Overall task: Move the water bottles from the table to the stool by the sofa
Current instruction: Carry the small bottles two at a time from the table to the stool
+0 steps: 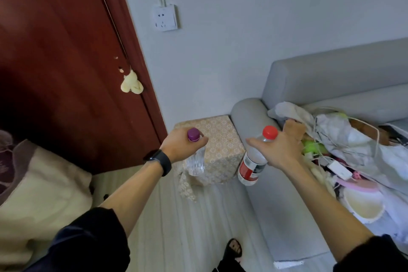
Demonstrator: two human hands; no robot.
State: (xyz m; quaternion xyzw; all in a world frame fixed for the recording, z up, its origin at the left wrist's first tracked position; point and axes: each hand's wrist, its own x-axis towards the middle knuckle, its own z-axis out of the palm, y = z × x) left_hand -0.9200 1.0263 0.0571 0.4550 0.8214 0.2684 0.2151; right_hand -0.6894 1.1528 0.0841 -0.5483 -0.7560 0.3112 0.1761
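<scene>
Above the stool, left hand grasps the purple-capped bottle; right hand grasps the red-capped bottle.

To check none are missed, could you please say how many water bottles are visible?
2: the purple-capped bottle in the left hand, the red-capped bottle in the right hand. The sofa clutter could hide more.

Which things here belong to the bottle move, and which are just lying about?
Job: purple-capped bottle, gripped by left hand; red-capped bottle, gripped by right hand; patterned stool beside sofa.
Lying about: clothes pile, white charger, wall socket, door, slipper.
</scene>
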